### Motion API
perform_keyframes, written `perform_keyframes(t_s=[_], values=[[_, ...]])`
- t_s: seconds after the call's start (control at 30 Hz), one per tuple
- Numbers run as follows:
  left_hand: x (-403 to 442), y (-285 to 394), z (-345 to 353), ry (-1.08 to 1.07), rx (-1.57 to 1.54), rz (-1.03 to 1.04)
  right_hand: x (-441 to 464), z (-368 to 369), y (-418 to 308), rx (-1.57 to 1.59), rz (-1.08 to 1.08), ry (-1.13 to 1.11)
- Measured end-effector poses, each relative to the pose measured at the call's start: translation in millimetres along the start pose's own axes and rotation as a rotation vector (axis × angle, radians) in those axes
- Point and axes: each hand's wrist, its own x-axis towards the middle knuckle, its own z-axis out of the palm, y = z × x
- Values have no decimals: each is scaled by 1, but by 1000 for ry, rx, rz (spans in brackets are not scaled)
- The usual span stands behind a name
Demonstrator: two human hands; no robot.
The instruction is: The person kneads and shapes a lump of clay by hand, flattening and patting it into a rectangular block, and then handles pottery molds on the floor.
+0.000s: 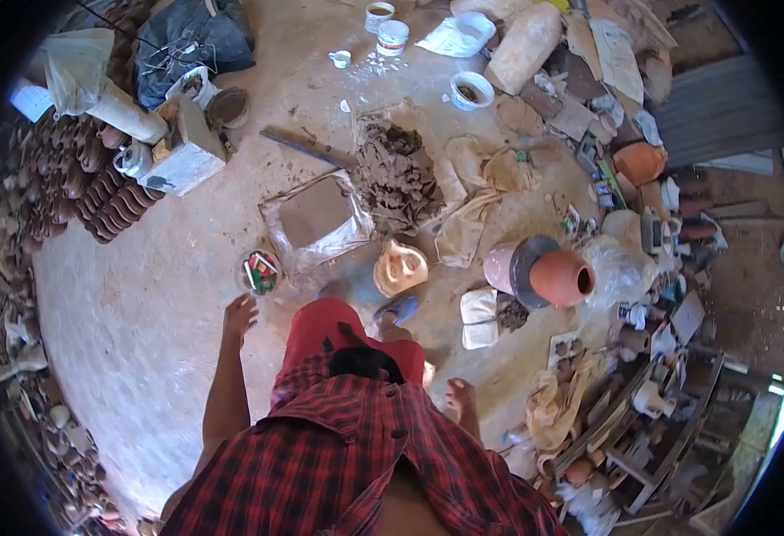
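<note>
My left hand (241, 314) hangs just below a round container (260, 272) of small red, green and white items, apart from it. Its fingers are loosely apart and hold nothing. My right hand (461, 395) is at my other side with fingers curled in and nothing visible in them. In front of my feet lies a mask-like face form (401, 267). Beyond it are a slab of clay in a sheet-lined frame (319, 213) and a heap of wet brown clay (396, 174).
A terracotta pot (562, 278) lies on its side at the right, near a cloth-wrapped block (479, 319). A wooden bar (303, 147) and crumpled cloth (472, 196) flank the clay. Stacked curved tiles (75, 174) stand left; a cluttered bench (642, 429) stands right.
</note>
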Motion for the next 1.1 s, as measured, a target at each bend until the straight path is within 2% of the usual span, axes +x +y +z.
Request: perform_keyframes(t_s=[0.07,0.1,0.17,0.2,0.27,0.37,0.4,0.5,0.57,0.63,0.7,0.77,0.83,0.9,0.97,1.1], values=[[-41,-60,12,43,-53,-130,43,-75,11,-188,-50,-39],[-60,-75,20,40,-67,-174,68,-92,-13,-253,-123,-28],[-79,-127,28,7,-27,-271,70,-114,-75,-350,-376,225],[-89,-149,39,35,-30,-315,72,-124,-115,-360,-393,231],[-107,-158,63,30,-83,-400,66,-139,-178,-564,-653,285],[-108,-164,88,18,-84,-523,56,-129,-252,-582,-616,273],[-102,-163,93,-1,-139,-499,52,-126,-274,-767,-531,213],[-41,-137,102,4,-211,-522,66,-101,-288,-645,-614,326],[13,-124,99,-8,-238,-361,79,-99,-297,-682,-614,308],[44,-51,106,55,-236,-304,70,-88,-320,-605,-526,289],[70,8,113,104,-213,-114,51,-81,-355,-716,-569,336],[96,67,126,124,-34,46,47,-75,-390,-771,-654,321],[158,66,145,77,160,290,62,-69,-423,-790,-634,297],[128,152,194,143,316,403,89,-60,-458,-815,-609,270],[184,135,244,110,335,750,127,-38,-499,-874,-675,165],[247,170,356,97,520,733,271,32,-559,-950,-713,35]])
